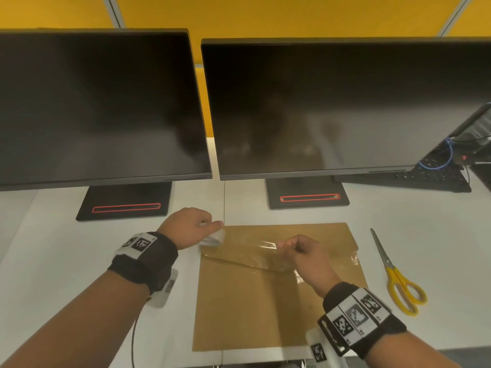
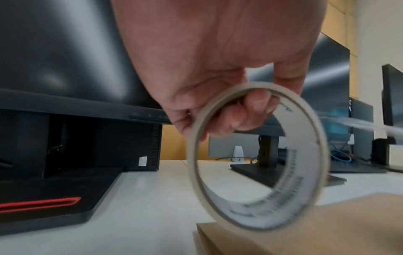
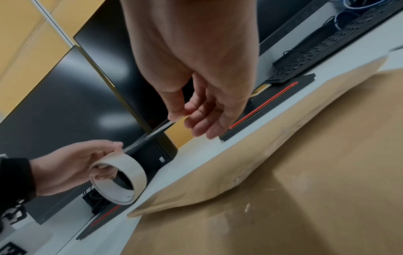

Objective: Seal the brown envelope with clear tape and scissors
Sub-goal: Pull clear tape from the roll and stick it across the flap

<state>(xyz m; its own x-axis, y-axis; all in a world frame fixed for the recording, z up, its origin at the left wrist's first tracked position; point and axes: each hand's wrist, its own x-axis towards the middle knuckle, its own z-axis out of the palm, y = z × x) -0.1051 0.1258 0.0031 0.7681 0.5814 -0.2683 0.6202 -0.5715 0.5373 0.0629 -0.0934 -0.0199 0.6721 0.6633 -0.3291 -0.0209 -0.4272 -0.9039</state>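
Observation:
A brown envelope [image 1: 265, 301] lies flat on the white desk [image 1: 66, 248], flap folded down. My left hand [image 1: 191, 229] grips a roll of clear tape [image 2: 257, 155] just above the envelope's top left corner, fingers through its core. A strip of tape [image 1: 252, 244] stretches from the roll to my right hand [image 1: 300, 251], which pinches the strip's free end above the flap. In the right wrist view the tape roll [image 3: 119, 179] and taut strip [image 3: 150, 136] show clearly. Yellow-handled scissors [image 1: 396, 274] lie right of the envelope, untouched.
Two dark monitors [image 1: 101, 107] on black stands [image 1: 125, 203] stand close behind the envelope. A black keyboard [image 1: 425, 176] and blue cable [image 1: 438, 158] sit at the back right. The desk's front edge runs just below the envelope.

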